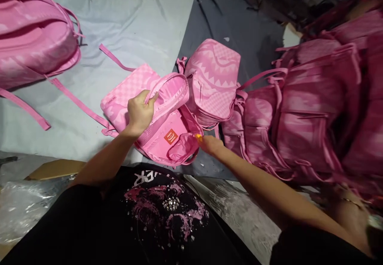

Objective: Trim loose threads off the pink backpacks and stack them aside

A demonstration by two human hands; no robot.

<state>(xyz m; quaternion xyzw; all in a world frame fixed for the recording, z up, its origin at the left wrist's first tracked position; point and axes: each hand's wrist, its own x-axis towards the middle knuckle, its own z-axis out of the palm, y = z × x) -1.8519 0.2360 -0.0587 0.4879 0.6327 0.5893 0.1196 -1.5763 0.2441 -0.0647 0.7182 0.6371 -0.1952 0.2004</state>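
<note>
An open pink backpack [159, 142] with a checkered and camouflage-like print lies in front of me, its inside facing up. My left hand [140, 111] is closed round the edge of its raised front flap [172, 93]. At the opposite rim, my right hand [209, 142] has its fingers closed on the bag's edge. Something small and yellow [198, 138] shows at those fingertips; its kind I cannot make out. Inside the bag are an orange-red label [170, 136] and a bunched pink lining [182, 147].
Just beyond my right hand stands a smaller pink bag [215, 77] with a toothed print. Several pink backpacks [311, 109] are packed along the right. Another pink backpack [36, 38] lies on the pale sheet [128, 10] at left. Clear plastic [26, 209] and cardboard [55, 169] sit lower left.
</note>
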